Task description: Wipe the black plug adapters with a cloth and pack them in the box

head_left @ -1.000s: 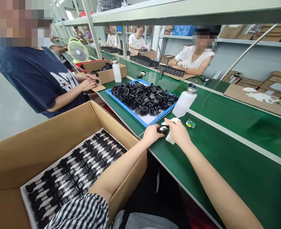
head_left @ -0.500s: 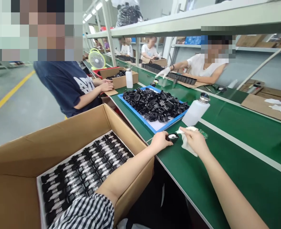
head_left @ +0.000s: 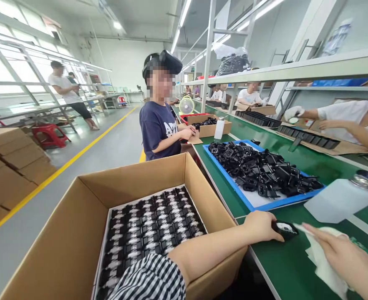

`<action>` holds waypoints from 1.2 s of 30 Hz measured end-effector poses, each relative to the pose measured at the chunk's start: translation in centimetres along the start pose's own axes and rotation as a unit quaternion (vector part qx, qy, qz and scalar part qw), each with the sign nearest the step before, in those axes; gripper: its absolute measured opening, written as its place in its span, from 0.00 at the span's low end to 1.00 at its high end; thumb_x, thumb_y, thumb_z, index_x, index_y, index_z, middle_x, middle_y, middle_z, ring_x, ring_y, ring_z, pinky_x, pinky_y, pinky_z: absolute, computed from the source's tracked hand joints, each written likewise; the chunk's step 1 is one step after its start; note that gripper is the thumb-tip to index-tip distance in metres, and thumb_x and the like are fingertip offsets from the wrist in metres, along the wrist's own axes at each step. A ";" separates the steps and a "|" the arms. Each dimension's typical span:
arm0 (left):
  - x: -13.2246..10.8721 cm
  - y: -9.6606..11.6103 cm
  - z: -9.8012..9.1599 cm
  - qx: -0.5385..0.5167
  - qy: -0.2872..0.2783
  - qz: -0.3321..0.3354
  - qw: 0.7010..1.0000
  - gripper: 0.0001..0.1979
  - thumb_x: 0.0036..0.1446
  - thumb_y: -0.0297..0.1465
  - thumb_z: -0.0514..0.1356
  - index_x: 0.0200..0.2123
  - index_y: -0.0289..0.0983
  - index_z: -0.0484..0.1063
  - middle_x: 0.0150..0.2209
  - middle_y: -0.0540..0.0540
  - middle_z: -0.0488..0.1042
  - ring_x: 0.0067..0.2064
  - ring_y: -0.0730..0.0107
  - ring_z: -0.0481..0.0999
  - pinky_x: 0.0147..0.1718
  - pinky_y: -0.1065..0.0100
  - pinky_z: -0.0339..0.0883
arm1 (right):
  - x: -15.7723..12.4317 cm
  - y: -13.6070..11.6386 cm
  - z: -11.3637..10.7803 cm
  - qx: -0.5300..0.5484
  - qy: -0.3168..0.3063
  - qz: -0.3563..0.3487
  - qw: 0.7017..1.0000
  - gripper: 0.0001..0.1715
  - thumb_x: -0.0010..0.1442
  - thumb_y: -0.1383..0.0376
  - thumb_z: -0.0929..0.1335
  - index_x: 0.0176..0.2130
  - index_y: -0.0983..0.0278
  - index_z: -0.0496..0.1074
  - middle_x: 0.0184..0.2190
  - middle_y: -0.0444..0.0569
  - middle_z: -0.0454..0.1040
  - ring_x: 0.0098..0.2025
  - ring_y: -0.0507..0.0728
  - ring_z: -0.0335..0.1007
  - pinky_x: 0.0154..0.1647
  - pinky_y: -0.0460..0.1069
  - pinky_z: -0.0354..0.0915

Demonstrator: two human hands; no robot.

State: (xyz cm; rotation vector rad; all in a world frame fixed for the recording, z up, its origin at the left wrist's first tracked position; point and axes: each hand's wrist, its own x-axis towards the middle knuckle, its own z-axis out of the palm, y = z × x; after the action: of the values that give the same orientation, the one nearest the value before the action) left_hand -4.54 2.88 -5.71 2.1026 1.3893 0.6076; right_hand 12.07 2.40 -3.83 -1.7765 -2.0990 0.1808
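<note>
My left hand (head_left: 262, 227) grips a small black part (head_left: 285, 229) with a pale, shiny face, just above the green table. To its right, my right hand (head_left: 343, 252) pinches a white cloth (head_left: 324, 266), whose upper tip comes close to the black part. A blue-rimmed tray (head_left: 253, 206) heaped with black parts (head_left: 259, 166) lies beyond my hands. Right of the tray, a white bottle with a metal cap (head_left: 337, 200) leans at a tilt. A green piece (head_left: 362, 248) shows partly behind my right hand.
An open cardboard box (head_left: 140, 173) with rows of black parts (head_left: 152, 225) is under my left forearm. A person in a dark shirt (head_left: 162, 129) stands beyond it. At right, a gloved hand (head_left: 294, 113) is near black trays (head_left: 309, 137). A small bottle (head_left: 219, 128) stands behind the blue-rimmed tray.
The view has swung left and up, so the table and both hands appear farther right and lower. The black part and cloth are still held. The gloved hand across the table has lifted.
</note>
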 end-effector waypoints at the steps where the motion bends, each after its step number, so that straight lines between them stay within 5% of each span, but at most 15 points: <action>1: 0.0 0.0 0.0 -0.001 -0.002 0.001 1.000 0.09 0.37 0.35 0.59 0.25 0.38 0.67 0.23 0.47 0.68 0.25 0.65 0.68 0.17 0.68 0.58 | 0.1 -0.2 0.2 -0.010 -0.002 0.011 1.000 0.20 0.44 0.63 0.55 0.30 0.57 0.72 0.14 0.52 0.61 0.10 0.55 0.56 0.13 0.51 0.58; 4: 0.0 0.0 0.0 0.008 0.004 0.003 1.000 0.09 0.37 0.35 0.59 0.24 0.37 0.66 0.23 0.47 0.68 0.25 0.65 0.68 0.16 0.68 0.58 | -0.2 0.7 1.1 0.009 -0.068 0.013 0.998 0.19 0.38 0.60 0.57 0.25 0.57 0.73 0.13 0.54 0.63 0.10 0.57 0.57 0.15 0.54 0.59; 7: 0.1 0.0 0.1 0.017 0.020 0.007 1.000 0.09 0.37 0.36 0.59 0.24 0.38 0.66 0.22 0.48 0.68 0.24 0.65 0.68 0.15 0.69 0.58 | -0.9 3.4 1.3 0.095 -0.191 0.003 0.977 0.11 0.33 0.57 0.62 0.19 0.49 0.72 0.26 0.58 0.70 0.30 0.65 0.66 0.32 0.58 0.61; 11: -0.1 0.2 0.1 0.042 0.030 0.019 0.998 0.10 0.37 0.34 0.59 0.27 0.38 0.67 0.24 0.47 0.69 0.25 0.65 0.69 0.17 0.70 0.59 | -1.0 6.6 -1.3 0.193 -0.262 0.042 0.944 0.18 0.29 0.55 0.68 0.27 0.45 0.71 0.41 0.55 0.65 0.45 0.64 0.56 0.41 0.57 0.54; 14: -1.0 0.6 -0.5 0.039 0.007 0.040 0.998 0.17 0.37 0.34 0.59 0.35 0.38 0.66 0.30 0.46 0.70 0.30 0.65 0.69 0.24 0.70 0.62 | -1.3 7.2 -4.6 0.266 -0.171 0.177 0.932 0.17 0.28 0.55 0.68 0.26 0.52 0.71 0.40 0.56 0.65 0.39 0.65 0.62 0.34 0.56 0.59; 17: -1.6 0.3 -2.4 0.021 -0.005 0.026 0.999 0.19 0.41 0.38 0.55 0.39 0.39 0.64 0.35 0.49 0.70 0.33 0.67 0.69 0.31 0.69 0.63 | -2.1 7.2 -6.3 0.263 0.084 0.326 0.904 0.21 0.39 0.59 0.62 0.35 0.64 0.68 0.36 0.61 0.67 0.37 0.62 0.63 0.36 0.54 0.60; 19: -0.9 -0.5 -4.0 0.036 0.052 -0.026 0.998 0.16 0.44 0.38 0.53 0.38 0.38 0.65 0.33 0.48 0.70 0.34 0.68 0.68 0.34 0.69 0.62 | -2.5 7.6 -5.8 0.232 0.145 0.363 0.891 0.24 0.44 0.62 0.60 0.42 0.69 0.63 0.37 0.61 0.65 0.39 0.62 0.62 0.37 0.53 0.59; 21: 0.3 -1.7 -5.1 0.068 0.155 -0.028 0.985 0.14 0.47 0.34 0.51 0.39 0.37 0.64 0.37 0.46 0.68 0.41 0.68 0.65 0.41 0.69 0.58 | -2.6 8.2 -4.6 0.220 0.161 0.372 0.887 0.26 0.46 0.63 0.60 0.45 0.72 0.61 0.39 0.60 0.64 0.40 0.61 0.61 0.37 0.52 0.59; 23: 1.5 -2.9 -5.5 0.094 0.196 -0.016 0.976 0.15 0.47 0.32 0.51 0.40 0.35 0.63 0.41 0.45 0.66 0.44 0.66 0.61 0.45 0.68 0.55 | -2.5 8.5 -3.2 0.218 0.161 0.362 0.892 0.27 0.47 0.63 0.61 0.46 0.71 0.59 0.41 0.58 0.64 0.41 0.59 0.60 0.38 0.51 0.59; 29: 2.4 -4.8 -3.7 0.156 0.140 -0.020 0.978 0.12 0.48 0.32 0.50 0.33 0.36 0.69 0.41 0.45 0.65 0.47 0.60 0.55 0.45 0.64 0.54 | -1.7 7.1 -1.0 0.145 0.079 0.212 0.963 0.28 0.41 0.63 0.66 0.45 0.64 0.63 0.40 0.52 0.65 0.44 0.63 0.55 0.43 0.57 0.52; 36: 2.1 -4.8 -3.5 0.152 0.117 -0.007 0.981 0.14 0.51 0.32 0.45 0.30 0.36 0.69 0.37 0.46 0.68 0.49 0.60 0.52 0.46 0.63 0.53 | -2.2 7.4 -1.0 0.258 0.114 0.276 0.919 0.18 0.51 0.61 0.58 0.40 0.67 0.64 0.32 0.51 0.67 0.32 0.55 0.64 0.32 0.49 0.60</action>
State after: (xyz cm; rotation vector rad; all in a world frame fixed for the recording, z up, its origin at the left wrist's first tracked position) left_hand -9.22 7.07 -6.11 2.3140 1.7179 0.6916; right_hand 19.56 1.56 -5.90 -1.8795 -1.1954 0.5859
